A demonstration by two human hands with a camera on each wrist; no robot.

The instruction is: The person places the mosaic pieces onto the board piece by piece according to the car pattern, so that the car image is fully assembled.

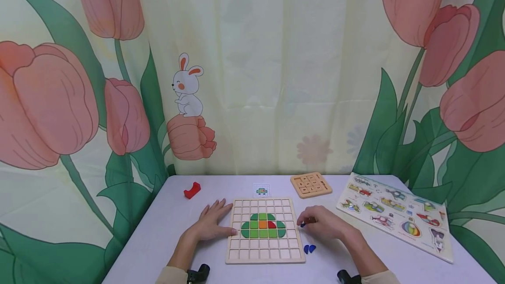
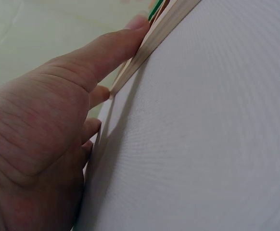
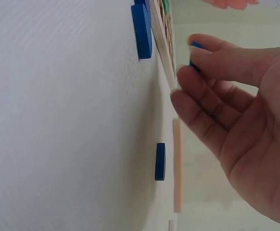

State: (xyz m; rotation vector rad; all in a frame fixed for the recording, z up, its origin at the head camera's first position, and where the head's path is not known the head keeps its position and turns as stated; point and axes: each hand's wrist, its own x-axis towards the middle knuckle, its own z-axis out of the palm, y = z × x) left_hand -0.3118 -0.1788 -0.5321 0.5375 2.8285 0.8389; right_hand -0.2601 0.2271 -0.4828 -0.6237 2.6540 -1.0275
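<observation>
A wooden grid board (image 1: pixel 265 257) lies flat on the table, with green, orange and red pieces (image 1: pixel 263 230) set in its middle squares. My left hand (image 1: pixel 213 222) has its fingers spread at the board's left side. Its thumb (image 2: pixel 123 45) rests on the board's edge. Just off the right edge, my right hand (image 1: pixel 325 223) pinches a small blue piece (image 3: pixel 195 66) between thumb and fingertips, which hide most of it. Below that hand, two blue quarter-round pieces (image 1: pixel 312 248) lie beside the board. Another blue piece (image 3: pixel 160 161) shows on the table in the right wrist view.
Behind the board lies a small pattern card (image 1: pixel 261 190) with a green figure. A red notched block (image 1: pixel 192 190) is at the back left. A wooden number tray (image 1: pixel 311 185) sits at the back right, and a large picture puzzle board (image 1: pixel 394 216) fills the right side.
</observation>
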